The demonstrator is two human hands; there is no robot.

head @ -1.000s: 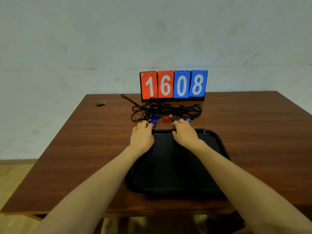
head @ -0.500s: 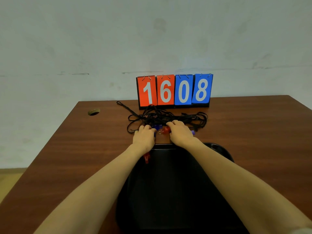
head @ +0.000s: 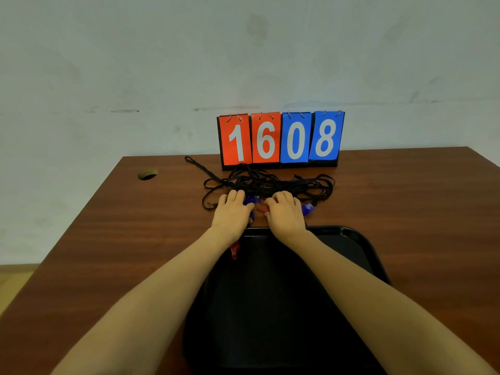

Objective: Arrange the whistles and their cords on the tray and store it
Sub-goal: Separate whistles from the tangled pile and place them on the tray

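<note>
Head view gave me both hands palm down over a pile of small plastic whistles at the far rim of the black tray [head: 351, 239]. I saw blue whistles [head: 250, 200] and a red whistle [head: 261, 208] between the hands, another blue whistle [head: 308, 209] just right of the right hand [head: 284, 215], and a second red one [head: 234, 250] at the tray's far left corner, partly under the left forearm. That one lay with its long axis near to far; the right blue one slanted towards the far right. The black cords [head: 270, 182] were tangled, spread left to right, with one loop trailing far left. The left hand [head: 232, 215] and the right had fingers curled onto the pile, but I could not tell whether either gripped anything. A flip scoreboard [head: 281, 139] reading 1608 stood just beyond the cords on the brown table [head: 108, 239], with a cable hole [head: 147, 174] far left.
</note>
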